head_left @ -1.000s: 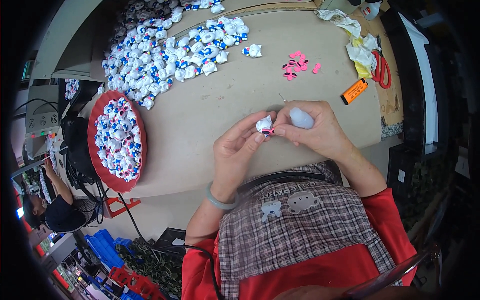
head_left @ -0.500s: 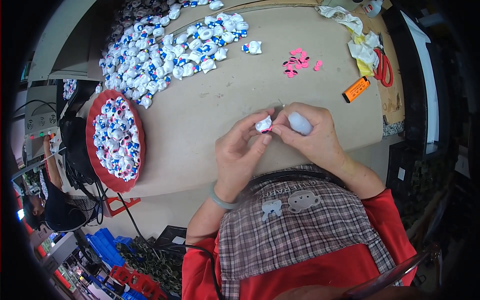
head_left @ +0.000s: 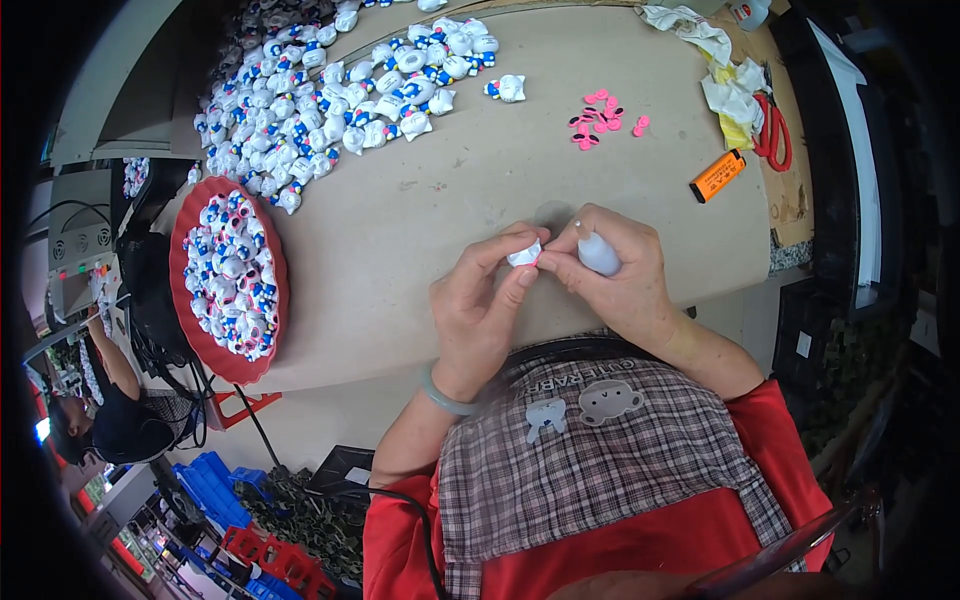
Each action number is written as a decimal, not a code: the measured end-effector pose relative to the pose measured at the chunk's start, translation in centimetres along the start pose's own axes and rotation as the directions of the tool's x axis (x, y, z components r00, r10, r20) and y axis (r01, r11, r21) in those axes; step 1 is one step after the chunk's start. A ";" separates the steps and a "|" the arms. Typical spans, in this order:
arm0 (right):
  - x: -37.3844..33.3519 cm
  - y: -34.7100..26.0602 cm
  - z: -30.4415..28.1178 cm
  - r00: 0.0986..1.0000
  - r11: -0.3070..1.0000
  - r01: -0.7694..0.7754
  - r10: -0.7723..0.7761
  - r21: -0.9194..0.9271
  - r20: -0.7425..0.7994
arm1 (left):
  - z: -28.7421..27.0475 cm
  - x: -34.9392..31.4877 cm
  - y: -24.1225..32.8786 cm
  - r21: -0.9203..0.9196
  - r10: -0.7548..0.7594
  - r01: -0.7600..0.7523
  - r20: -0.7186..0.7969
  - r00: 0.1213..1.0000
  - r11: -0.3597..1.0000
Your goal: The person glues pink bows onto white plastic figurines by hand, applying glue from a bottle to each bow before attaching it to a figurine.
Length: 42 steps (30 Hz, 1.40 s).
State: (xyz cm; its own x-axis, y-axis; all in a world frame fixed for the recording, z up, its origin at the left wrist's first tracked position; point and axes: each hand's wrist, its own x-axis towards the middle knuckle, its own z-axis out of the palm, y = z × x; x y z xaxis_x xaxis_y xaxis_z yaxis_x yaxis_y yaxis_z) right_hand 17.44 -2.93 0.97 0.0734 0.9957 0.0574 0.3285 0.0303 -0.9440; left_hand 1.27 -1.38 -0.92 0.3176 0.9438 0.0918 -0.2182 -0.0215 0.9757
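Between the thumb and fingers of my left hand (head_left: 482, 285) is a small white cat-like figurine (head_left: 524, 254), mostly covered by the fingertips. A trace of pink shows at its right edge. My right hand (head_left: 625, 275) meets it there with thumb and forefinger. The same right hand keeps a small translucent squeeze bottle (head_left: 598, 254) with a thin nozzle tucked in its palm and fingers. Beyond the hands, several pink sunglasses-shaped pieces (head_left: 600, 124) lie loose on the table. One lone figurine (head_left: 509, 88) rests apart from the big pile.
A red scalloped bowl (head_left: 185, 340) full of figurines stands at the left. Behind it spreads a large pile of white and blue figurines (head_left: 270, 125). At the right lie an orange lighter-like box (head_left: 718, 177), red-handled scissors (head_left: 776, 135) and crumpled paper (head_left: 735, 95). Another person (head_left: 125, 410) is at far left.
The figurine has turned in my fingers, so its pink glasses are now nearly hidden. The bottle has tilted in my right hand, its nozzle now pointing more toward me.
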 end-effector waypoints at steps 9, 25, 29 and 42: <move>0.2 0.9 0.5 0.992 0.982 -0.125 0.124 0.142 0.017 | 0.0 0.1 0.0 0.095 0.023 -0.021 -0.026 0.999 0.995; 1.3 -0.8 -2.3 0.960 0.891 -0.259 0.192 0.372 0.206 | -1.5 0.3 0.7 -0.603 -0.268 0.312 0.165 0.949 0.734; 1.1 0.1 -2.6 0.960 0.887 -0.263 0.200 0.379 0.197 | -1.7 0.3 1.0 -0.721 -0.317 0.326 0.154 0.936 0.612; 1.3 0.0 -3.3 0.948 0.891 -0.275 0.190 0.360 0.253 | -5.2 0.0 3.6 -0.439 -0.221 0.144 -0.130 0.967 0.887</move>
State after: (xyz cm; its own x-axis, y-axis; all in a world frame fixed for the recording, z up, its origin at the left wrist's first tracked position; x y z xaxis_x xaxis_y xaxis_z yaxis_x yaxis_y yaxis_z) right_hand 20.67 -1.93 2.12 -0.1065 0.9724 -0.2076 -0.0669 -0.2153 -0.9742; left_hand -4.31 0.23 1.57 0.2350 0.9599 -0.1530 -0.5532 0.2615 0.7910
